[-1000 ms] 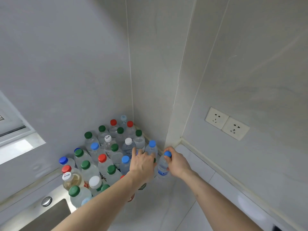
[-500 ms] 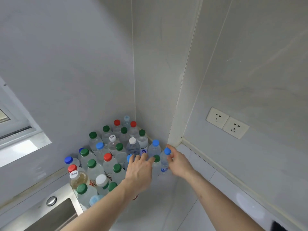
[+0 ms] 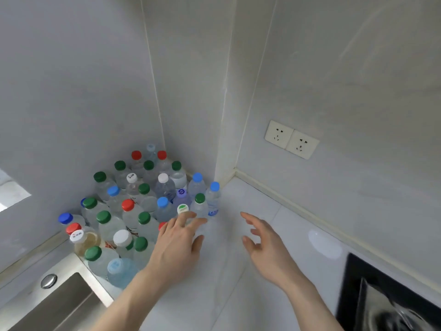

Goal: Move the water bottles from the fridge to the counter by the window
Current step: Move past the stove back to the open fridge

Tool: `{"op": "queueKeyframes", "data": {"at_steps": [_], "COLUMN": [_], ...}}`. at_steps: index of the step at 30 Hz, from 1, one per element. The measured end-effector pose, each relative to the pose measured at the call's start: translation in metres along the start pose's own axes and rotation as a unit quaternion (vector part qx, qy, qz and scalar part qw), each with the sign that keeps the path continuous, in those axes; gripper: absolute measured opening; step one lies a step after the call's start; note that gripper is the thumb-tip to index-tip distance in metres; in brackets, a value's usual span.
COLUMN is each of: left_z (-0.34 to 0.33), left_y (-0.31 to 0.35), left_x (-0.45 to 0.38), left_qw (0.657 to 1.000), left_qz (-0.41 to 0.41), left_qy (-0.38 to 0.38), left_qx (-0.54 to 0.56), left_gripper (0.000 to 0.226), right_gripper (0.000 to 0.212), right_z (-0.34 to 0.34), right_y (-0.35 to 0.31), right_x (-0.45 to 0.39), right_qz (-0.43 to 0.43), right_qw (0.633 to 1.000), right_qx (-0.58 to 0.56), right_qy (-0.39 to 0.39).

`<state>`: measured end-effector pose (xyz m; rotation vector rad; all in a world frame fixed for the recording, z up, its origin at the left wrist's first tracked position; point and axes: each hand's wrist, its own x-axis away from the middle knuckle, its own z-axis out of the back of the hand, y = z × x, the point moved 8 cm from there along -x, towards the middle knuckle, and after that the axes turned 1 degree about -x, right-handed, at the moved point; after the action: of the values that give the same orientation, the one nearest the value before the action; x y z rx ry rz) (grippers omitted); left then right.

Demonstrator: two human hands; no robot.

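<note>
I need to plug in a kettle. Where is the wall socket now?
The double socket is on the right wall in the head view, above the counter, right of the bottles.

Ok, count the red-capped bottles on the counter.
5 red-capped bottles: two at the back, one in the middle of the group, one at the left edge, one half hidden behind the left hand. Others may be hidden.
</note>
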<state>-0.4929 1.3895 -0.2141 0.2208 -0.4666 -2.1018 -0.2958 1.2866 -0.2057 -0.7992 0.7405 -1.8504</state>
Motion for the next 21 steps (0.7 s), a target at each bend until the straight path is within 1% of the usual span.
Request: {"op": "queueKeyframes", "data": {"at_steps": [1,2,5,6,8,9,10,11,12,13,14,15,16,18,19,21], "left_z": [0.000,-0.007,-0.012,-0.019,-0.024,-0.034,-0.039,-0.044,-0.041,-0.051,-0.059,-0.060,-0.067,-0.076,-0.085,-0.092], "left_y": [0.005,0.033,0.046,0.071,0.096,0.126,0.143,0.161,0.161,0.202,0.228,0.229,0.255,0.299,0.327,0.357], "left_x": [0.006,0.011,0.023,0.029,0.041,0.052,0.059,0.068,0.069,0.091,0.109,0.110,0.133,0.178,0.208,0.246], "left_qw": [1.000,0.999,0.997,0.994,0.988,0.981,0.976,0.973,0.973,0.960,0.951,0.953,0.946,0.924,0.907,0.886], "left_qz": [-0.011,-0.049,-0.075,-0.106,-0.143,-0.181,-0.205,-0.216,-0.218,-0.267,-0.294,-0.285,-0.304,-0.359,-0.395,-0.433], "left_qy": [0.001,-0.008,-0.024,-0.037,-0.052,-0.068,-0.074,-0.084,-0.079,-0.082,-0.091,-0.100,-0.112,-0.125,-0.137,-0.153], "left_qx": [0.010,0.009,0.009,0.003,0.013,0.009,0.008,0.008,0.016,0.013,0.018,0.018,0.028,0.039,0.044,0.061], "left_gripper": [0.043,0.043,0.043,0.043,0.043,0.042,0.042,0.041,0.041,0.040,0.040,0.040,0.040,0.040,0.040,0.040], "right_gripper": [0.054,0.054,0.054,0.054,0.054,0.054,0.054,0.054,0.054,0.054,0.055,0.055,0.055,0.054,0.054,0.053], "right_z": [0.003,0.019,0.026,0.040,0.054,0.069,0.079,0.085,0.086,0.101,0.110,0.111,0.118,0.125,0.128,0.129], "right_y": [0.006,0.020,0.025,0.037,0.053,0.068,0.077,0.085,0.088,0.103,0.108,0.110,0.119,0.136,0.141,0.149], "right_x": [0.010,0.037,0.065,0.092,0.128,0.162,0.184,0.209,0.211,0.263,0.299,0.302,0.343,0.409,0.454,0.507], "right_qz": [-0.003,-0.015,-0.011,-0.032,-0.053,-0.070,-0.088,-0.097,-0.101,-0.123,-0.137,-0.129,-0.143,-0.165,-0.179,-0.196], "right_qw": [1.000,0.999,0.999,0.997,0.994,0.988,0.984,0.981,0.980,0.969,0.962,0.962,0.952,0.937,0.925,0.912], "right_qx": [-0.001,-0.007,0.003,-0.005,-0.013,-0.016,-0.022,-0.025,-0.023,-0.028,-0.025,-0.036,-0.029,-0.028,-0.031,-0.034], "right_qy": [0.011,0.034,0.050,0.070,0.099,0.135,0.155,0.166,0.172,0.213,0.236,0.237,0.268,0.308,0.335,0.358]}}
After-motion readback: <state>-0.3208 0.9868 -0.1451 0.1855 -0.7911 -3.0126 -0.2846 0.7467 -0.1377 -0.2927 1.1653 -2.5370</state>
